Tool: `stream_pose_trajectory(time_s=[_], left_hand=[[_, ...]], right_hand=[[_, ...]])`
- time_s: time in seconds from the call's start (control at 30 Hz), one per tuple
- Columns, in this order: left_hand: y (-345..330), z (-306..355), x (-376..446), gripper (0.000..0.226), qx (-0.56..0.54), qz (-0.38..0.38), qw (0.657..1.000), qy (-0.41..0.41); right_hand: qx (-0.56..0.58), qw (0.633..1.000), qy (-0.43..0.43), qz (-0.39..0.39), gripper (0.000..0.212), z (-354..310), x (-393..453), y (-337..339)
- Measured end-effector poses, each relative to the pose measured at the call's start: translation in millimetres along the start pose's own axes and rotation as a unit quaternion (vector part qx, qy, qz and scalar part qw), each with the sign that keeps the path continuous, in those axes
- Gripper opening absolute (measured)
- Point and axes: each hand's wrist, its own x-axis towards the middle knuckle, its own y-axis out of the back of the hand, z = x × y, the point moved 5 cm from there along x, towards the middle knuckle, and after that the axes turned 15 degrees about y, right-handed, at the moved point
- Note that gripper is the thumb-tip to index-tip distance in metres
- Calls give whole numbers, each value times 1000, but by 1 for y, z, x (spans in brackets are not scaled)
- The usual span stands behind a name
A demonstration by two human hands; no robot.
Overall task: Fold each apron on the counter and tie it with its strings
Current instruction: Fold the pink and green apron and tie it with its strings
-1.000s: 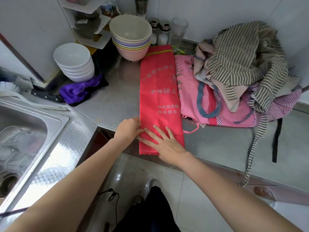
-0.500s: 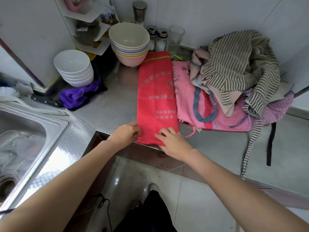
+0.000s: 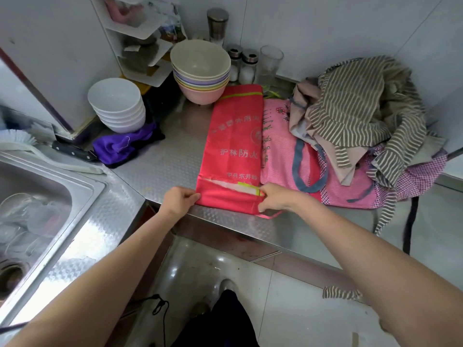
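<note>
A red apron (image 3: 234, 139), folded into a long strip with printed characters, lies on the steel counter (image 3: 165, 166). Its near end is turned up and over in a short fold, showing a yellow-green band. My left hand (image 3: 179, 200) pinches the left corner of that fold. My right hand (image 3: 274, 196) pinches the right corner. A thin red string (image 3: 270, 216) pokes out below my right hand. To the right lie a pink apron (image 3: 280, 156) with a blue strap, a striped apron (image 3: 355, 101) heaped on top, and a checked one (image 3: 416, 179).
Stacked pastel bowls (image 3: 201, 71) touch the apron's far end. White bowls (image 3: 117, 106), a purple cloth (image 3: 120, 146) and a knife (image 3: 72, 152) sit at the left. The sink (image 3: 37, 211) holds glassware. Shakers and a glass (image 3: 270, 62) stand by the wall.
The near end of the red apron, which hung past the counter edge, has been gathered and folded up onto the strip. Both hands went from lying on it to pinching its corners.
</note>
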Motion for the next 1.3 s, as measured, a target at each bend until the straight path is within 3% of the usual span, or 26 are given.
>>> stream_pose_trajectory(time_s=[0.1,0.17,0.27,0.4,0.53,0.63,0.67,0.73,0.8,0.83,0.9,0.97,1.07,1.13,1.2,1.3], left_hand=[[5,-5,5,14,-62,12,996,55],[6,-9,7,15,-97,13,992,83],[6,-8,5,6,-102,30,991,84],[7,5,0,16,28,63,997,41],[7,10,4,15,80,83,993,37],[4,17,2,24,184,125,975,24],[3,23,0,32,246,157,956,-22],[-6,38,-5,46,356,210,888,-204],[-19,47,-15,42,403,195,816,-364],[-25,46,-17,47,432,157,799,-387],[-35,36,-11,54,508,82,790,-333],[-37,22,-2,62,571,24,785,-240],[-31,26,-6,64,572,25,788,-225],[-26,28,-6,65,559,18,803,-208],[-23,29,-4,68,548,3,812,-199],[-14,25,0,72,493,-47,848,-190]], right_hand=[[155,986,-24,52,17,13,1,-2],[186,978,-35,83,26,13,2,-7],[140,981,-43,131,33,14,6,-10],[44,983,-74,159,38,14,11,-11],[-25,977,-88,194,43,12,11,-10],[-38,973,-102,204,40,12,12,-11],[-34,972,-106,205,39,12,12,-11],[-26,972,-113,206,37,12,13,-11],[-17,972,-118,204,38,12,13,-10],[-13,972,-123,201,39,12,13,-9],[-18,972,-132,193,40,9,9,-8],[-127,962,-102,220,37,0,3,-2],[-277,916,96,274,45,-30,-8,-3],[-305,920,181,170,61,-35,-3,-19],[-308,933,175,63,72,-27,5,-36],[-269,951,142,55,76,-15,10,-36]])
